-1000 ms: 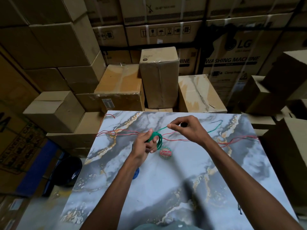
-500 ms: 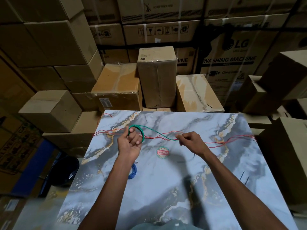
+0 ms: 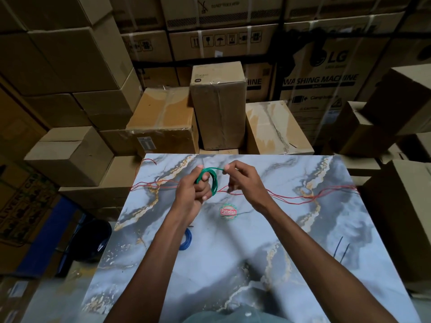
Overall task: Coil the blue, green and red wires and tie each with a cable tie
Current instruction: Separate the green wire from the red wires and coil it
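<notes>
Green coil (image 3: 211, 180) held upright in the left hand (image 3: 193, 192), fingers curled round its lower left side, thumb up by the top. Loose green end running from the coil's top straight across to the right hand (image 3: 242, 180), pinched there between thumb and forefinger, just right of the coil and level with its crown. Short free length, so probably the last turn or a tuck-in; tail's axis roughly side to side, coil's plane facing the right hand. Right hand the nearer one to the free end, left the anchor.

Red wire (image 3: 303, 196) stretched loose across the desk (image 3: 233, 264), under and beyond both hands, uncoiled, ends running off toward either edge. Blue coil (image 3: 186, 240) flat on the desk just below the left forearm, partly covered by it; tie on it not discernible. Two thin dark strips (image 3: 339, 249), likely cable ties, lying well to the right of the right arm, near the desk's edge.

Number of green turns hard to count. Tip of the green end hidden inside the right fingers.
</notes>
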